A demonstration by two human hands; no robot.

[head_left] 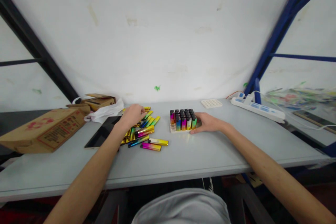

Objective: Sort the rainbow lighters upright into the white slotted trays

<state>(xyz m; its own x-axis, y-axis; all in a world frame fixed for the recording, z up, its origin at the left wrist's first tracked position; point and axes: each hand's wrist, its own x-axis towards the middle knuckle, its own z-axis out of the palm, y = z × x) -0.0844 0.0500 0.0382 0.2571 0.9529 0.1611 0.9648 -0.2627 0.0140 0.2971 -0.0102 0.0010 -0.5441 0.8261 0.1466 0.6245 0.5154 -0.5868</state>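
My left hand [133,115] reaches over a loose pile of shiny, rainbow-coloured lighters [144,131]. Its fingers curl down at the pile's back, and whatever is between them is hidden. Toward the front of the pile lie a magenta-and-yellow lighter [151,146] and a yellow one with a white end [158,141]. My right hand [207,122] grips the right side of a small clear tray [181,131], thumb at the front and fingers behind. Rows of lighters [183,120] stand upright in this tray, black tops up. At its front left corner, a slot shows no lighter.
A white slotted tray [211,103] lies near the wall. On the right is a white power strip [258,107] with cables. To the left are a dark tablet [102,133], a white plastic bag [106,110] and cardboard boxes [49,126]. Blue metal posts [280,28] rise at right.
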